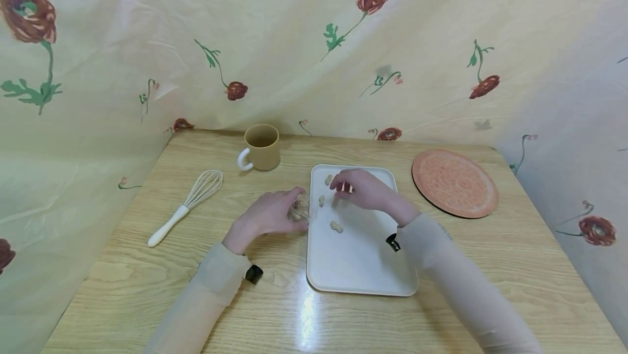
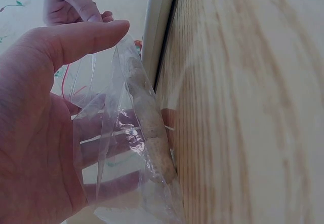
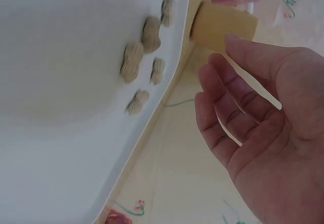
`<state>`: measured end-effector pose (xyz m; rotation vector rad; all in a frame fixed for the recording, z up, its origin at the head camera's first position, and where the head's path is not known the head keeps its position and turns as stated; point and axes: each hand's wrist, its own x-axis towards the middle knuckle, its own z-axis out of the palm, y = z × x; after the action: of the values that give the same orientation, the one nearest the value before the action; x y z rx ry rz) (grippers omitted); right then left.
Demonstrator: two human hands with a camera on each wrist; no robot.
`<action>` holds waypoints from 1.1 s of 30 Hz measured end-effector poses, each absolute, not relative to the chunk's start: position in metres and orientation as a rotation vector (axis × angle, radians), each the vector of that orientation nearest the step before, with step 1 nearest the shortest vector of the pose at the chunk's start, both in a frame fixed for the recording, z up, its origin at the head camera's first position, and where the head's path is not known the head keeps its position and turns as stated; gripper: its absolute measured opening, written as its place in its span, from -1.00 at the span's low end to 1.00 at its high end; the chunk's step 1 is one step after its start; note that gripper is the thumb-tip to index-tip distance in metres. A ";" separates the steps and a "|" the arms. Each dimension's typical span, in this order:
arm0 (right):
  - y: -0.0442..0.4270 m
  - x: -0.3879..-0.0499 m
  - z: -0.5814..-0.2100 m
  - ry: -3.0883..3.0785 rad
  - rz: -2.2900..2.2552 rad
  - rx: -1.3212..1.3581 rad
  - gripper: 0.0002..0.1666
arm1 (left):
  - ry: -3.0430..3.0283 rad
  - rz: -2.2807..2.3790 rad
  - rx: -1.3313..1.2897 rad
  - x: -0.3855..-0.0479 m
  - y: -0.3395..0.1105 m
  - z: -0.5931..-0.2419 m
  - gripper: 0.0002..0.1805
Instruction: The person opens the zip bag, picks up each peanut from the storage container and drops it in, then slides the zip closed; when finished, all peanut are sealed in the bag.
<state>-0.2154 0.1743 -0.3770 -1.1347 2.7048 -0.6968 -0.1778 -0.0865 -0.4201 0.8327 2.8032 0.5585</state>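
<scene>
My left hand [image 1: 272,213] holds a clear plastic bag [image 2: 114,148] just off the left edge of a white tray [image 1: 363,258]. Inside the bag are peanuts in their shells [image 2: 154,143], low against the wooden table. The thumb lies along the bag's upper edge, and the fingers show through the film behind it. Over the upper part of the tray hovers my right hand [image 1: 365,190], its fingers loosely bent and nothing between them. Several unshelled peanuts [image 3: 132,62] lie on the tray near its far left side, apart from the right hand's fingertips.
A tan mug [image 1: 265,152] with a white handle stands behind the left hand. To the left lies a whisk [image 1: 183,209] with a white handle. A round orange-pink mat or plate [image 1: 456,184] sits right of the tray. Floral cloth [image 1: 294,43] hangs behind the wooden table [image 1: 275,316].
</scene>
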 end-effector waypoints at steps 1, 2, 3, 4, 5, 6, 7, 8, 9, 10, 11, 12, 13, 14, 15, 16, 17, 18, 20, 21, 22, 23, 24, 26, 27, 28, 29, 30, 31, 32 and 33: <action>0.177 -0.217 -0.377 2.713 -0.706 -1.128 -0.82 | 2.803 0.561 0.834 -0.178 -0.087 -0.420 -0.13; 0.180 -0.219 -0.376 2.723 -0.715 -1.117 -0.82 | 2.803 0.563 0.836 -0.178 -0.087 -0.420 -0.14; 0.183 -0.220 -0.377 2.730 -0.725 -1.104 -0.82 | 2.803 0.565 0.837 -0.178 -0.087 -0.420 -0.13; 0.186 -0.222 -0.377 2.735 -0.738 -1.094 -0.82 | 2.804 0.564 0.837 -0.178 -0.087 -0.420 -0.13; 0.189 -0.223 -0.378 2.740 -0.748 -1.083 -0.81 | 2.804 0.563 0.836 -0.178 -0.087 -0.420 -0.13; 0.191 -0.224 -0.379 2.744 -0.756 -1.075 -0.80 | 2.804 0.564 0.833 -0.178 -0.087 -0.420 -0.13; 0.193 -0.225 -0.381 2.747 -0.761 -1.065 -0.80 | 2.804 0.563 0.831 -0.178 -0.087 -0.419 -0.13; 0.196 -0.226 -0.383 2.750 -0.758 -1.061 -0.79 | 2.804 0.561 0.831 -0.178 -0.087 -0.419 -0.12; 0.198 -0.227 -0.384 2.750 -0.752 -1.054 -0.79 | 2.803 0.563 0.828 -0.177 -0.087 -0.419 -0.12; 0.199 -0.228 -0.387 2.748 -0.744 -1.044 -0.78 | 2.801 0.565 0.827 -0.177 -0.087 -0.419 -0.12; 0.201 -0.229 -0.389 2.742 -0.736 -1.033 -0.77 | 2.800 0.566 0.826 -0.177 -0.087 -0.419 -0.12; 0.202 -0.229 -0.391 2.735 -0.728 -1.027 -0.77 | 2.799 0.569 0.826 -0.177 -0.087 -0.419 -0.13; 0.204 -0.230 -0.393 2.725 -0.722 -1.020 -0.76 | 2.799 0.569 0.826 -0.177 -0.087 -0.419 -0.13; 0.205 -0.230 -0.395 2.712 -0.716 -1.007 -0.75 | 2.799 0.569 0.827 -0.177 -0.087 -0.419 -0.13; 0.205 -0.230 -0.398 2.696 -0.715 -0.995 -0.75 | 2.798 0.570 0.826 -0.177 -0.087 -0.420 -0.13; 0.206 -0.230 -0.400 2.680 -0.717 -0.985 -0.73 | 2.798 0.569 0.827 -0.177 -0.087 -0.420 -0.14; 0.206 -0.230 -0.403 2.666 -0.718 -0.985 -0.73 | 2.799 0.568 0.826 -0.177 -0.087 -0.420 -0.14; 0.207 -0.230 -0.405 2.655 -0.719 -0.986 -0.72 | 2.798 0.567 0.825 -0.177 -0.087 -0.420 -0.14; 0.207 -0.230 -0.409 2.635 -0.723 -0.984 -0.73 | 2.797 0.566 0.821 -0.177 -0.086 -0.420 -0.14; 0.207 -0.230 -0.410 2.628 -0.728 -0.990 -0.73 | 2.796 0.566 0.819 -0.177 -0.086 -0.420 -0.14; 0.206 -0.230 -0.412 2.624 -0.729 -0.987 -0.73 | 2.796 0.565 0.819 -0.177 -0.086 -0.420 -0.14; 0.206 -0.230 -0.413 2.623 -0.726 -0.988 -0.74 | 2.797 0.564 0.818 -0.177 -0.086 -0.420 -0.13; 0.206 -0.229 -0.413 2.623 -0.724 -0.985 -0.75 | 2.798 0.563 0.817 -0.177 -0.086 -0.420 -0.13; 0.205 -0.229 -0.415 2.632 -0.712 -0.975 -0.77 | 2.800 0.562 0.818 -0.177 -0.086 -0.420 -0.13; 0.205 -0.229 -0.415 2.636 -0.708 -0.972 -0.78 | 2.801 0.561 0.818 -0.177 -0.086 -0.420 -0.12; 0.205 -0.229 -0.415 2.642 -0.699 -0.967 -0.79 | 2.802 0.561 0.819 -0.176 -0.086 -0.420 -0.12; 0.205 -0.229 -0.415 2.647 -0.695 -0.967 -0.80 | 2.802 0.560 0.819 -0.176 -0.086 -0.420 -0.12; 0.205 -0.229 -0.415 2.650 -0.692 -0.969 -0.81 | 2.801 0.561 0.819 -0.176 -0.086 -0.420 -0.12; 0.205 -0.228 -0.415 2.655 -0.688 -0.968 -0.81 | 2.801 0.562 0.819 -0.176 -0.086 -0.420 -0.12; 0.205 -0.228 -0.415 2.657 -0.686 -0.968 -0.82 | 2.801 0.562 0.819 -0.177 -0.087 -0.420 -0.12; 0.205 -0.227 -0.415 2.658 -0.685 -0.968 -0.83 | 2.801 0.561 0.819 -0.177 -0.087 -0.420 -0.12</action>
<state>-0.2275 0.2049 -0.4147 -0.9678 2.6579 -0.6851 -0.1769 -0.0866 -0.4205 0.8186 2.8013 0.5612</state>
